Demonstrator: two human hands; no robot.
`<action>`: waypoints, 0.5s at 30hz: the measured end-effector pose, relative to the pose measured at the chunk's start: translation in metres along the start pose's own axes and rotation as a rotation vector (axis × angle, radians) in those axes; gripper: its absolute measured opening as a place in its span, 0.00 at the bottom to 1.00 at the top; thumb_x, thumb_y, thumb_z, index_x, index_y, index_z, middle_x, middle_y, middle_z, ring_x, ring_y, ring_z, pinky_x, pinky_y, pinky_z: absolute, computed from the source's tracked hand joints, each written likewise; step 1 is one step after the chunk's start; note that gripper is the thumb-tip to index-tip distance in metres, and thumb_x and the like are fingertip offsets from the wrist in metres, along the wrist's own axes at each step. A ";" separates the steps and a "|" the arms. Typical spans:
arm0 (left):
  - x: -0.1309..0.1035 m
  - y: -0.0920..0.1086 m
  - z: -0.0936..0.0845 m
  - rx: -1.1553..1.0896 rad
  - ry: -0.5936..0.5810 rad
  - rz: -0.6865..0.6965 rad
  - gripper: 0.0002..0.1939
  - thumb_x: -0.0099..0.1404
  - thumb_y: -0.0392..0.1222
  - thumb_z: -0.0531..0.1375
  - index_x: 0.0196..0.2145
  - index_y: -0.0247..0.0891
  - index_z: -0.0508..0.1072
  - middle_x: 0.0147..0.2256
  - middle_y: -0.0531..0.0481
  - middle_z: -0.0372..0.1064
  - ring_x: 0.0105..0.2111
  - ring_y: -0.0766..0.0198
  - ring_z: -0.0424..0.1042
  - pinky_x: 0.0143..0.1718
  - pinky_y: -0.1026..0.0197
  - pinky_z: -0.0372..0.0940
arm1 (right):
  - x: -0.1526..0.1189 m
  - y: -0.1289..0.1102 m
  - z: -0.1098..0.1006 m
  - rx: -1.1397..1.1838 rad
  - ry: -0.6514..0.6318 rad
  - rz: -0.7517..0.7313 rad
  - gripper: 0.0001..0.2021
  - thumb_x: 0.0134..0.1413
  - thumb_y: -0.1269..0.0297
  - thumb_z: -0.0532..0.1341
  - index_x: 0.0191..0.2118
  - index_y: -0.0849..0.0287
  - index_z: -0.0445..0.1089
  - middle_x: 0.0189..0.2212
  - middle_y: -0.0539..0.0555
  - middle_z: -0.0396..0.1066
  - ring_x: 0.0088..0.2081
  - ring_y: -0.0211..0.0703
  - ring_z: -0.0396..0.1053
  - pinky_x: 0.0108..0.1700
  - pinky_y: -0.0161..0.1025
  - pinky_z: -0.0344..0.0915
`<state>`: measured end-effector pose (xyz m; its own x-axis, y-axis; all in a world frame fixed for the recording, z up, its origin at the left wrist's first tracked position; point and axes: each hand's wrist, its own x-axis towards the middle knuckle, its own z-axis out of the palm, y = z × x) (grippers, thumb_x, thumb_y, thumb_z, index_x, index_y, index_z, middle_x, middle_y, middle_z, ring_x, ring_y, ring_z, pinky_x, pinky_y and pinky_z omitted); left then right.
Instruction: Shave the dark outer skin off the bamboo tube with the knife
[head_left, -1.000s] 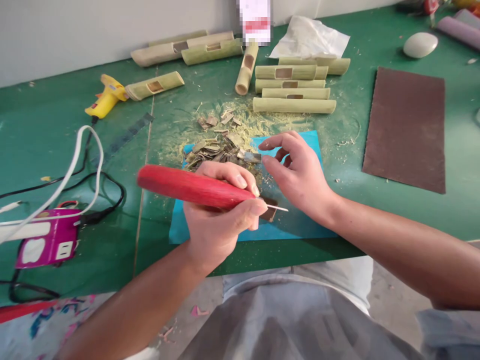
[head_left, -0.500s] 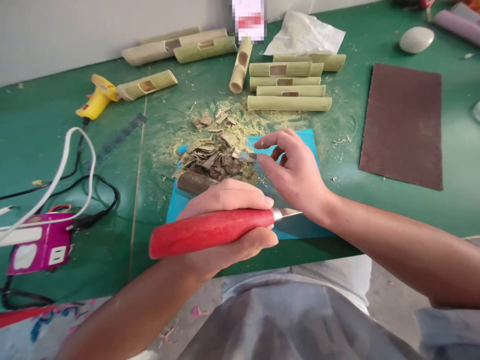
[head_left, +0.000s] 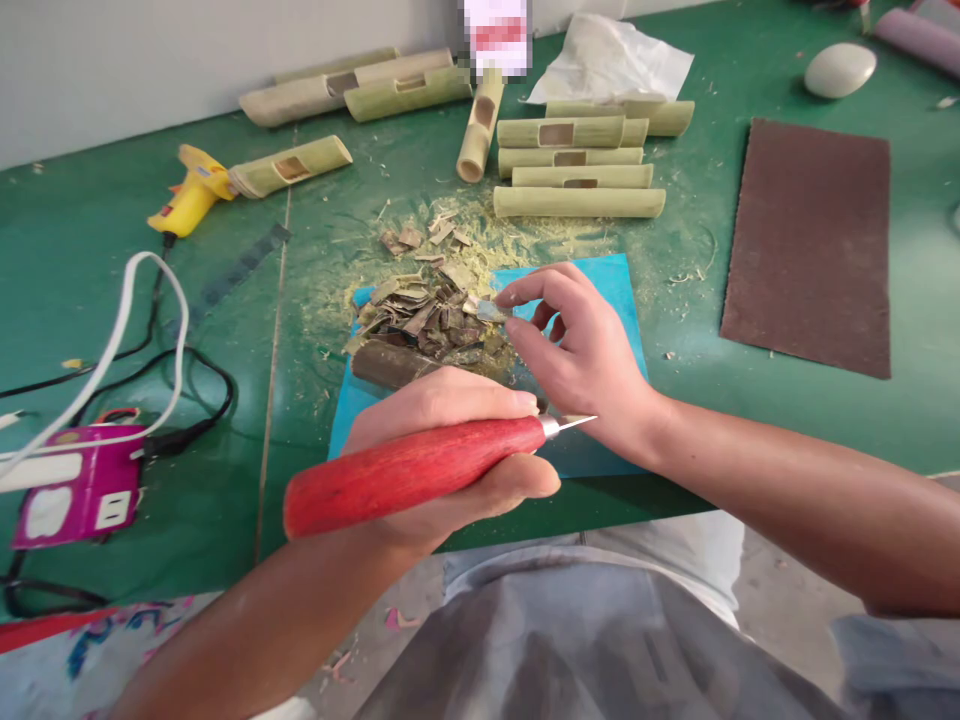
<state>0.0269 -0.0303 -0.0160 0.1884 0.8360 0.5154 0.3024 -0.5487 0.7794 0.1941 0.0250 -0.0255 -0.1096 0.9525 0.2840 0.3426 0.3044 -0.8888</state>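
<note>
My left hand (head_left: 442, 410) is wrapped round the red wooden handle of a carving knife (head_left: 420, 470). Its thin pointed blade sticks out to the right, in front of my right wrist. Over the right side of the chip heap, my right hand (head_left: 581, 335) has thumb and forefinger apart, close around the end of a greyish flat chip (head_left: 486, 310). Bamboo chips (head_left: 420, 310) are heaped with pale sawdust on a blue sheet (head_left: 600, 280). A dark brown bamboo piece (head_left: 390, 365) lies at the heap's front, partly hidden by my left hand.
Several cut bamboo tubes (head_left: 579, 203) with slots lie at the back. A yellow glue gun (head_left: 196, 190) and its cable are at left, near a purple power strip (head_left: 82, 485). A brown sheet (head_left: 810, 250) and a white oval object (head_left: 840, 70) lie at right.
My right hand has shifted slightly left, its fingertips now around the chip's end. The knife has turned a little, its handle end lower and its blade seen more edge-on.
</note>
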 end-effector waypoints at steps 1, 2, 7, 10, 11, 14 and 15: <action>0.002 0.001 0.002 0.007 0.064 0.041 0.16 0.64 0.63 0.67 0.42 0.52 0.80 0.31 0.56 0.80 0.26 0.60 0.77 0.30 0.55 0.74 | 0.000 0.000 0.000 -0.001 -0.002 0.003 0.08 0.58 0.71 0.58 0.41 0.58 0.73 0.41 0.53 0.74 0.35 0.38 0.66 0.37 0.39 0.66; 0.004 0.003 0.004 0.013 0.066 0.050 0.16 0.64 0.62 0.68 0.44 0.52 0.80 0.30 0.56 0.80 0.25 0.60 0.76 0.29 0.55 0.74 | 0.000 0.000 0.001 -0.004 -0.005 0.005 0.08 0.58 0.71 0.58 0.41 0.57 0.73 0.41 0.53 0.74 0.35 0.38 0.67 0.37 0.39 0.66; 0.008 0.006 0.002 0.100 0.048 0.145 0.16 0.67 0.59 0.66 0.47 0.53 0.80 0.31 0.56 0.82 0.25 0.59 0.77 0.27 0.54 0.73 | -0.001 -0.001 0.001 -0.018 0.004 -0.006 0.09 0.58 0.71 0.57 0.40 0.56 0.73 0.40 0.52 0.74 0.35 0.39 0.67 0.38 0.40 0.65; 0.007 0.005 0.000 0.092 0.030 0.143 0.15 0.68 0.58 0.65 0.48 0.53 0.80 0.31 0.56 0.81 0.25 0.60 0.77 0.28 0.55 0.73 | -0.002 -0.001 0.000 -0.020 0.000 -0.010 0.09 0.58 0.72 0.58 0.41 0.57 0.73 0.41 0.52 0.73 0.35 0.39 0.67 0.38 0.40 0.66; 0.007 0.004 0.000 0.081 0.026 0.135 0.15 0.68 0.58 0.65 0.49 0.52 0.80 0.31 0.56 0.81 0.26 0.60 0.77 0.29 0.55 0.74 | -0.002 -0.001 0.000 -0.021 -0.005 -0.008 0.09 0.58 0.72 0.58 0.41 0.57 0.73 0.41 0.52 0.73 0.36 0.39 0.67 0.38 0.40 0.66; 0.002 0.002 -0.001 0.046 0.035 0.116 0.16 0.68 0.58 0.66 0.50 0.53 0.80 0.34 0.56 0.81 0.28 0.60 0.78 0.32 0.55 0.74 | -0.002 -0.001 0.000 -0.018 -0.018 -0.003 0.09 0.59 0.72 0.58 0.42 0.57 0.73 0.41 0.53 0.73 0.36 0.39 0.67 0.39 0.40 0.66; 0.000 0.001 -0.001 0.024 0.041 0.099 0.16 0.68 0.58 0.66 0.50 0.53 0.80 0.34 0.55 0.81 0.29 0.60 0.78 0.33 0.55 0.75 | -0.002 -0.001 0.000 -0.015 -0.021 -0.002 0.09 0.58 0.72 0.58 0.42 0.58 0.73 0.42 0.53 0.73 0.36 0.39 0.67 0.39 0.40 0.66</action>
<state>0.0257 -0.0306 -0.0151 0.1803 0.7764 0.6039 0.3065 -0.6277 0.7156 0.1937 0.0229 -0.0251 -0.1303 0.9517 0.2782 0.3560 0.3068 -0.8827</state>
